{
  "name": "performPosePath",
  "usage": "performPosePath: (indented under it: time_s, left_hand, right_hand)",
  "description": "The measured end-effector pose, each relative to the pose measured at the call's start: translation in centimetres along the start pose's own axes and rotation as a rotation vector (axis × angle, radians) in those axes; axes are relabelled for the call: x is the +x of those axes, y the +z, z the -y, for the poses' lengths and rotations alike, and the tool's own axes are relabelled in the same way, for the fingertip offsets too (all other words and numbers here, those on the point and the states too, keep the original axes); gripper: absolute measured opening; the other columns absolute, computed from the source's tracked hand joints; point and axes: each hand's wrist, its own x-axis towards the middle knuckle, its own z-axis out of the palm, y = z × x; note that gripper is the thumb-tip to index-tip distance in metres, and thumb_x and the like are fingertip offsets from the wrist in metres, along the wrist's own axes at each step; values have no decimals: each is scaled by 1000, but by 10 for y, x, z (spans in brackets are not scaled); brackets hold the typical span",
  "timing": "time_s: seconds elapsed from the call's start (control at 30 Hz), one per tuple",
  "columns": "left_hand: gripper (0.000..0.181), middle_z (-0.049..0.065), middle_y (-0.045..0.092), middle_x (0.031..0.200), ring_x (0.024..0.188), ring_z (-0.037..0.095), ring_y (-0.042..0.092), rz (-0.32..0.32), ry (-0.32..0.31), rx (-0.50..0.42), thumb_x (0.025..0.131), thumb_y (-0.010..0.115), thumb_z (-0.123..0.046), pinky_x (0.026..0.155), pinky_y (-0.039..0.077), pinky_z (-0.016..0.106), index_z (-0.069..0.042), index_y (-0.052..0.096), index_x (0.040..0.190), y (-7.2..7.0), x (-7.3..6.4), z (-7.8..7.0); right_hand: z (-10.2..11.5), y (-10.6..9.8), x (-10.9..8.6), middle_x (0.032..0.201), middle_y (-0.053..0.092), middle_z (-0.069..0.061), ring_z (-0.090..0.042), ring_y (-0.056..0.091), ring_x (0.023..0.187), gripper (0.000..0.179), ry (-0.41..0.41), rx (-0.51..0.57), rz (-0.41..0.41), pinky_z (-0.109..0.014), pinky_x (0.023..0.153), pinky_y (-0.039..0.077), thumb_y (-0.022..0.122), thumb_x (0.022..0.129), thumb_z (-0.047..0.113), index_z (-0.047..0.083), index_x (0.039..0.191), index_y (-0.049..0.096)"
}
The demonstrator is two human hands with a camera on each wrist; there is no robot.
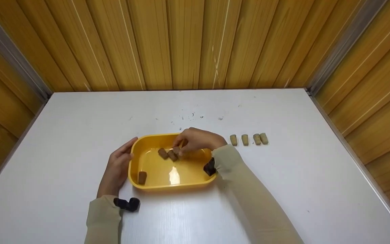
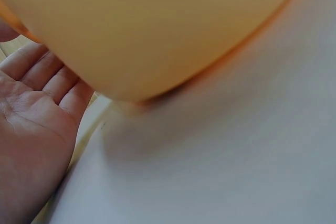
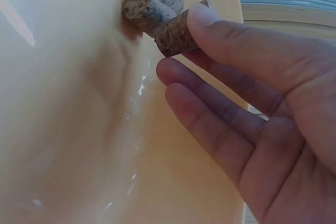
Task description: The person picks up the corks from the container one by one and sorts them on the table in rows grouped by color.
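Note:
A yellow tray [image 1: 173,186] stands on the white table with brown cork stoppers inside. My left hand [image 1: 118,164] holds its left side, thumb at the rim and fingers along the outer wall [image 2: 147,40]. Over the tray's far side, my right hand [image 1: 196,140] pinches a cork stopper [image 3: 181,34] between thumb and index finger, its other fingers extended. Right beside that cork lie two more, one cork [image 1: 163,153] to the left and another cork [image 1: 172,155] nearer. A separate cork [image 1: 142,177] is in the tray's near left corner.
Several lighter corks [image 1: 245,140] stand in a row on the table [image 1: 317,189], right of the tray. Wood-patterned panels [image 1: 185,44] rise behind the table and at both sides. Black cameras are strapped to both wrists.

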Motion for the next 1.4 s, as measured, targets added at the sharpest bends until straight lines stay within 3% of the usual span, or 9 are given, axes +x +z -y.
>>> performPosePath:
  time_s: [0.3,0.5,0.73,1.13,1.4]
  left_hand:
    - [58,11,30,157,139,12,38,5,-4,-12,90,34,6,109,38,20,-1,34,147,1,-1,0]
    - [58,12,28,157,137,10,39,0,7,-5,89,34,7,108,38,19,1,33,147,-1,-1,0]
    - [59,11,28,158,143,16,32,3,-4,16,89,34,6,109,37,18,0,32,148,0,-2,-1]
    - [57,10,28,158,140,12,36,6,-2,7,91,34,5,108,39,20,-2,34,147,0,-1,0]
    - [57,10,31,156,136,10,41,22,1,-26,91,34,5,109,39,22,0,33,148,0,-1,1]
  right_hand:
    - [3,-11,-10,111,69,0,-15,65,103,25,-41,6,11,-27,89,54,67,88,16,13,113,71]
    - [0,-18,-17,112,70,-1,-15,65,105,28,-38,7,-21,-28,92,54,66,89,20,12,115,69]
    - [-6,-24,-30,110,70,-4,-15,65,106,27,-60,84,-82,-29,95,53,66,89,19,10,115,68]
    - [-32,-27,-52,109,70,-4,-18,67,97,33,-109,209,-270,-31,89,55,65,90,24,14,122,65]
    - [-50,-23,-69,107,69,-5,-22,67,94,25,-169,301,-399,-29,85,56,64,91,19,9,113,67]
